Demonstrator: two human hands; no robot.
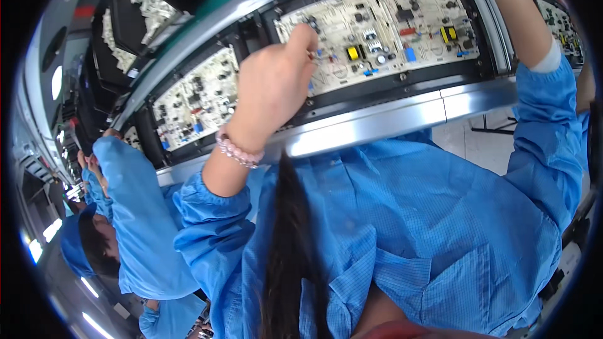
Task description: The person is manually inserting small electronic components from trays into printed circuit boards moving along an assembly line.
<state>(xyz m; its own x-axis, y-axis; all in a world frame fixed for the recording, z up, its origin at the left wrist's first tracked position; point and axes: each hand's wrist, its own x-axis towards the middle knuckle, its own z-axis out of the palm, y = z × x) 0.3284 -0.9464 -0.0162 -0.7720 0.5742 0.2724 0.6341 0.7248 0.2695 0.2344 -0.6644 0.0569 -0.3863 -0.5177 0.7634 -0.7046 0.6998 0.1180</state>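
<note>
My left hand, with a beaded bracelet at its wrist, is over the left end of a pale circuit board. Its fingers are bent and pressed together at the board's surface; whatever they may pinch is hidden. Yellow-and-black transformers, blue parts and small black parts stand on this board, which lies in a black frame. My right forearm reaches past the board's right end, and the hand itself is cut off by the upper edge.
A metal rail runs along the near side of the frames. Another populated board lies to the left, and a further one at the far right. Black bins with white parts stand beyond the line. Co-workers in blue are at the left.
</note>
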